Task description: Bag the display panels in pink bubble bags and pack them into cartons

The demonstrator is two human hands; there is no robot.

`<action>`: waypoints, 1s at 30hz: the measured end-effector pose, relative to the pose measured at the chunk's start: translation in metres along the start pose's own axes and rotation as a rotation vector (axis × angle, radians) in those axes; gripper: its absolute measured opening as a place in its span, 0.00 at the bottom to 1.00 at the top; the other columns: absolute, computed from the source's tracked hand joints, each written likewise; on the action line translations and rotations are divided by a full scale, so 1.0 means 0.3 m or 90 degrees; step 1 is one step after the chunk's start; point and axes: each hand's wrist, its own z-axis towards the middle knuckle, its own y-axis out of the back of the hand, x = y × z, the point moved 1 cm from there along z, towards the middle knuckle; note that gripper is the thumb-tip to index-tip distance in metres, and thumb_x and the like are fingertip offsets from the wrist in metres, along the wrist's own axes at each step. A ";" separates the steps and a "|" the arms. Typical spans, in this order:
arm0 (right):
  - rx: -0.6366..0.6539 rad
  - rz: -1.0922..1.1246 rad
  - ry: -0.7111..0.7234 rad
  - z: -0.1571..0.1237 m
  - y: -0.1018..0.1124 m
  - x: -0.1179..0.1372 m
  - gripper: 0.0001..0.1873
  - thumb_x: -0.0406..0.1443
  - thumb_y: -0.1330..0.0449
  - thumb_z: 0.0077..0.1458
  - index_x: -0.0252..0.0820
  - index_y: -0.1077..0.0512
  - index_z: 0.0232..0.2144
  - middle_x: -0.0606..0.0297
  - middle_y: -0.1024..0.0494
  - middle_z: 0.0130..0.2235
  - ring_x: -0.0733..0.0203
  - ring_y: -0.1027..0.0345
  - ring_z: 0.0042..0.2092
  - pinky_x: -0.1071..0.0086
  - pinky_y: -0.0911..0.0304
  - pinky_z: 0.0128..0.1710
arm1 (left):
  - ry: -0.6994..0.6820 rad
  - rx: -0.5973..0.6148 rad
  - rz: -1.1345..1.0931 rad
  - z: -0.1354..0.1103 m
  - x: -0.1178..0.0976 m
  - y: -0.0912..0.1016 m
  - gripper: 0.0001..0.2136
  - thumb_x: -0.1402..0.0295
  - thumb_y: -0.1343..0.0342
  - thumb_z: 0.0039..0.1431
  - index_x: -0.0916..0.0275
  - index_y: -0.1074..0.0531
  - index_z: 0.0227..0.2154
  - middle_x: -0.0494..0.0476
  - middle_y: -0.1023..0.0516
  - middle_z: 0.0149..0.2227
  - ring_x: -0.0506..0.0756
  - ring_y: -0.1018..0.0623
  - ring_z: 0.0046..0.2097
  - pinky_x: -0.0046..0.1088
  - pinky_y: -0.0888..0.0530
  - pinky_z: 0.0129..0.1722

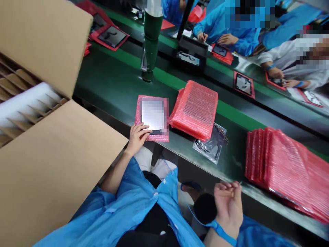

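A flat display panel (153,115) with a dark border lies on a pink bubble-wrap bag (162,138) at the near edge of the green bench; part of its face is blurred out. My left hand (137,139) rests on its lower left corner, fingers stretched out and lying flat. Beyond the bench edge, my right hand (228,206) is raised palm up, wearing a blue wrist strap (222,232). Its fingers are curled with the tips together, and a tiny thin bit seems to show at them, too small to name.
Right of the panel lies a stack of red bubble-wrap bags (197,106), beside a clear bag of small dark parts (212,144). More red bags (295,168) stand at the right. An open cardboard box (64,164) with dividers fills the left. Co-workers (231,37) handle panels across the bench.
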 end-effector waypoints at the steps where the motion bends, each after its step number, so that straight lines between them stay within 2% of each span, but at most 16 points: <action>1: 0.046 -0.025 0.017 -0.011 -0.074 -0.002 0.18 0.50 0.22 0.55 0.50 0.23 0.38 0.72 0.24 0.35 0.66 0.30 0.34 0.72 0.29 0.32 | -0.001 -0.003 -0.007 -0.002 0.001 -0.001 0.09 0.63 0.43 0.76 0.52 0.16 0.46 0.55 0.14 0.57 0.62 0.23 0.68 0.56 0.37 0.75; 3: 0.171 -0.144 0.039 -0.024 -0.258 -0.031 0.19 0.55 0.28 0.61 0.51 0.25 0.35 0.66 0.24 0.37 0.60 0.29 0.36 0.65 0.29 0.33 | -0.005 -0.013 -0.023 -0.007 0.004 -0.003 0.09 0.63 0.43 0.77 0.53 0.17 0.49 0.56 0.14 0.57 0.62 0.23 0.68 0.57 0.38 0.75; 4: 0.247 -0.221 0.047 -0.027 -0.360 -0.056 0.20 0.57 0.31 0.62 0.51 0.27 0.35 0.64 0.24 0.37 0.59 0.31 0.34 0.64 0.32 0.30 | -0.006 -0.016 -0.029 -0.009 0.006 -0.003 0.09 0.62 0.43 0.77 0.53 0.18 0.51 0.57 0.14 0.57 0.62 0.23 0.68 0.57 0.39 0.75; 6: 0.396 -0.368 0.035 -0.025 -0.566 -0.119 0.23 0.58 0.31 0.61 0.50 0.30 0.34 0.63 0.25 0.36 0.61 0.38 0.29 0.64 0.37 0.27 | -0.008 -0.018 -0.031 -0.013 0.009 -0.003 0.10 0.61 0.43 0.77 0.55 0.20 0.54 0.58 0.14 0.58 0.63 0.23 0.68 0.56 0.38 0.75; 8: 0.539 -0.451 0.008 -0.013 -0.753 -0.185 0.26 0.61 0.31 0.59 0.49 0.31 0.33 0.64 0.25 0.32 0.61 0.37 0.28 0.64 0.36 0.29 | -0.011 -0.013 -0.024 -0.016 0.011 -0.003 0.11 0.61 0.44 0.78 0.55 0.21 0.55 0.59 0.14 0.58 0.63 0.23 0.68 0.56 0.37 0.75; 10: 0.660 -0.514 0.007 0.009 -0.903 -0.245 0.27 0.61 0.31 0.59 0.47 0.29 0.35 0.62 0.22 0.33 0.58 0.32 0.32 0.63 0.32 0.34 | -0.014 -0.012 -0.018 -0.019 0.013 -0.003 0.12 0.61 0.44 0.78 0.55 0.21 0.57 0.59 0.15 0.59 0.63 0.23 0.69 0.55 0.37 0.75; 13: 0.779 -0.586 0.017 0.059 -1.048 -0.318 0.27 0.60 0.34 0.62 0.44 0.29 0.36 0.60 0.18 0.35 0.57 0.27 0.36 0.64 0.30 0.38 | -0.017 -0.020 -0.022 -0.022 0.014 -0.009 0.13 0.61 0.44 0.78 0.55 0.22 0.58 0.59 0.15 0.60 0.62 0.23 0.69 0.54 0.37 0.76; 17: 0.902 -0.708 0.020 0.127 -1.137 -0.379 0.25 0.58 0.36 0.65 0.45 0.33 0.34 0.64 0.21 0.31 0.59 0.29 0.31 0.68 0.36 0.32 | -0.010 -0.025 -0.025 -0.023 0.021 -0.019 0.13 0.60 0.45 0.79 0.55 0.23 0.58 0.59 0.15 0.59 0.62 0.22 0.68 0.54 0.38 0.76; 19: 0.975 -0.729 -0.010 0.147 -1.158 -0.394 0.23 0.56 0.37 0.66 0.44 0.32 0.34 0.66 0.22 0.30 0.61 0.30 0.30 0.69 0.37 0.31 | -0.013 -0.026 -0.026 -0.023 0.026 -0.019 0.13 0.60 0.45 0.79 0.55 0.23 0.58 0.59 0.15 0.59 0.62 0.22 0.68 0.54 0.38 0.76; 21: 1.014 -0.724 -0.051 0.157 -1.171 -0.402 0.23 0.56 0.37 0.67 0.44 0.32 0.34 0.67 0.23 0.30 0.62 0.31 0.29 0.69 0.37 0.30 | -0.020 -0.022 -0.028 -0.023 0.028 -0.017 0.13 0.60 0.45 0.78 0.55 0.23 0.59 0.59 0.15 0.60 0.62 0.23 0.69 0.54 0.38 0.76; 26: 0.998 -0.743 -0.053 0.161 -1.178 -0.414 0.21 0.53 0.37 0.69 0.45 0.33 0.34 0.68 0.25 0.29 0.64 0.34 0.27 0.70 0.40 0.27 | -0.014 -0.004 -0.028 -0.023 0.027 -0.012 0.14 0.60 0.45 0.79 0.54 0.23 0.60 0.59 0.16 0.61 0.62 0.23 0.69 0.54 0.39 0.77; 30: 0.986 -0.762 -0.037 0.167 -1.176 -0.425 0.19 0.51 0.38 0.70 0.45 0.33 0.35 0.68 0.25 0.29 0.63 0.33 0.26 0.70 0.41 0.26 | -0.017 -0.021 -0.034 -0.026 0.033 -0.021 0.14 0.59 0.45 0.79 0.54 0.23 0.60 0.58 0.15 0.60 0.62 0.23 0.69 0.54 0.39 0.77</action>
